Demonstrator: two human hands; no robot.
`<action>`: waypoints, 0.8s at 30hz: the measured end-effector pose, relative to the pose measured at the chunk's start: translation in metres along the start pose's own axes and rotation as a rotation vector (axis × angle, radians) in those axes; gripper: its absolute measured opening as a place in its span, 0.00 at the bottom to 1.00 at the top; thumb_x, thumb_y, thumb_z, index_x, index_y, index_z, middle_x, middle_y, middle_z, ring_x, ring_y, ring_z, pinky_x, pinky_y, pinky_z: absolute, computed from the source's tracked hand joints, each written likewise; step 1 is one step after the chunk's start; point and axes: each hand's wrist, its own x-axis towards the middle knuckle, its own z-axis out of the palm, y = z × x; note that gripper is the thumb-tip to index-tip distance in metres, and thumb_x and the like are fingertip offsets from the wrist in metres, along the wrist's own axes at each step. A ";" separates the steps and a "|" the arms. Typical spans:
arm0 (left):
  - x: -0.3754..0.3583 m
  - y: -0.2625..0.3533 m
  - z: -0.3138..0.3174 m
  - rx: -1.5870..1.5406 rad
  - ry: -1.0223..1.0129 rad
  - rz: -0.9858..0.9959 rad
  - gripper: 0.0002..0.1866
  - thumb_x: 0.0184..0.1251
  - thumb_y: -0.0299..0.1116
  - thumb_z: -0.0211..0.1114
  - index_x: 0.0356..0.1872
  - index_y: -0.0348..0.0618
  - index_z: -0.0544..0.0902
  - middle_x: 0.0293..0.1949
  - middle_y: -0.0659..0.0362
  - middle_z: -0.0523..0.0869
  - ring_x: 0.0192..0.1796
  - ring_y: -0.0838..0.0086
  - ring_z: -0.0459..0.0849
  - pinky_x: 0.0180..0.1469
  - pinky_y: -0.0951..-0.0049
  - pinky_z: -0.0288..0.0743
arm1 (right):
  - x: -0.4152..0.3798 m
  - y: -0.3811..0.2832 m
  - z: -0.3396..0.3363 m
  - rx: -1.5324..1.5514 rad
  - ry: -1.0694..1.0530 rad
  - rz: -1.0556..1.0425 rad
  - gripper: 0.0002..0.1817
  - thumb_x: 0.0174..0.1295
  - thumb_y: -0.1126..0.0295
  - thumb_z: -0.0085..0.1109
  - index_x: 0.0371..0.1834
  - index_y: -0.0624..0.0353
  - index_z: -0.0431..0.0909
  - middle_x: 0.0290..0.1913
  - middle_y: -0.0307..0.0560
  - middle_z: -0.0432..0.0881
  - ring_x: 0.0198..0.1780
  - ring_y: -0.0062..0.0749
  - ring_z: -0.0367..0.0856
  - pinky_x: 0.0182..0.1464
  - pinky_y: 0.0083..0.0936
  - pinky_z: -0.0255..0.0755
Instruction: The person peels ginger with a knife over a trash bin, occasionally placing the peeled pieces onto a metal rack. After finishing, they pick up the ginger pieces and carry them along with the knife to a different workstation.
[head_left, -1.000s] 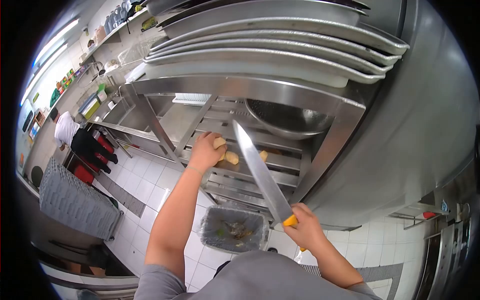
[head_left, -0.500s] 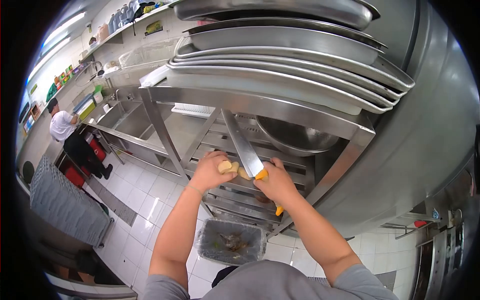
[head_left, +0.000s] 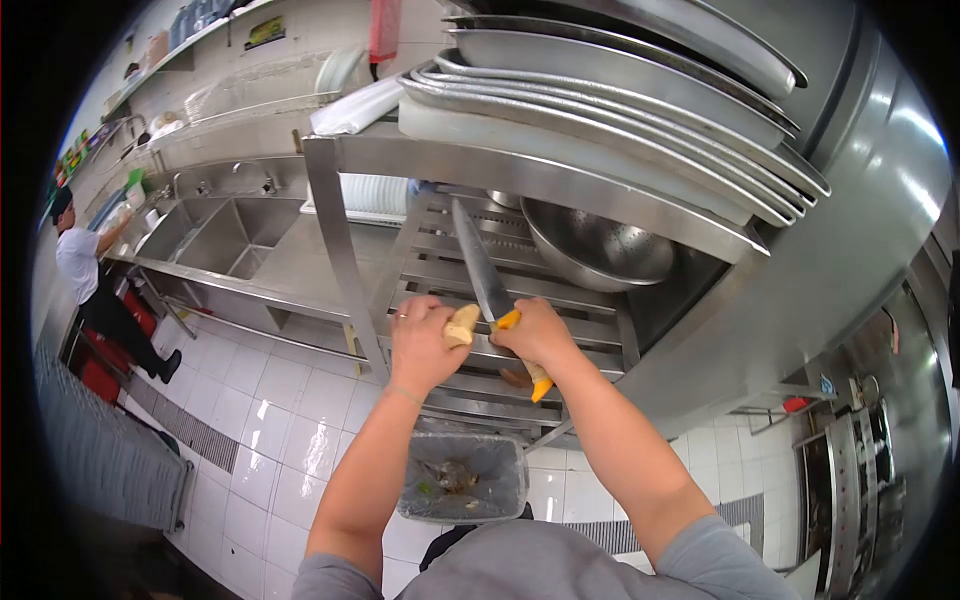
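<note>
Head view, looking down over both forearms. Left hand [head_left: 425,345] curls its fingers around a pale yellow peeled piece [head_left: 461,325], possibly a root or tuber, held just in front of the steel rack [head_left: 560,190]. Right hand [head_left: 540,335] is clenched on the orange handle of a large knife [head_left: 480,265], blade pointing up and away, its heel beside the piece. A lined waste bin [head_left: 462,478] stands on the tiled floor directly below. Stacked metal trays [head_left: 640,90] rest on the rack top.

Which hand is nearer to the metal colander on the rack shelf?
Right. The right hand, gripping the knife, is just below the colander; the left hand, holding a pale food piece, sits farther left.
</note>
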 end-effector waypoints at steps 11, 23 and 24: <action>0.000 -0.015 -0.008 0.012 0.117 -0.041 0.20 0.52 0.42 0.81 0.44 0.44 0.88 0.52 0.56 0.84 0.59 0.53 0.80 0.61 0.49 0.73 | -0.023 0.005 0.005 0.157 0.248 -0.173 0.25 0.44 0.68 0.77 0.49 0.62 0.89 0.67 0.63 0.77 0.62 0.58 0.82 0.65 0.41 0.78; -0.015 -0.103 0.011 -0.419 -0.087 -0.321 0.23 0.76 0.38 0.73 0.60 0.29 0.82 0.61 0.44 0.85 0.61 0.57 0.84 0.66 0.58 0.75 | -0.249 0.095 0.018 0.442 0.366 -0.094 0.22 0.54 0.72 0.72 0.53 0.62 0.84 0.75 0.54 0.69 0.62 0.55 0.84 0.63 0.39 0.80; -0.021 -0.120 0.018 -0.421 -0.015 -0.215 0.24 0.79 0.38 0.71 0.64 0.30 0.81 0.58 0.46 0.87 0.58 0.60 0.86 0.64 0.62 0.78 | -0.284 0.114 0.029 0.427 0.421 -0.037 0.22 0.54 0.72 0.72 0.53 0.62 0.84 0.75 0.54 0.69 0.62 0.55 0.84 0.63 0.39 0.80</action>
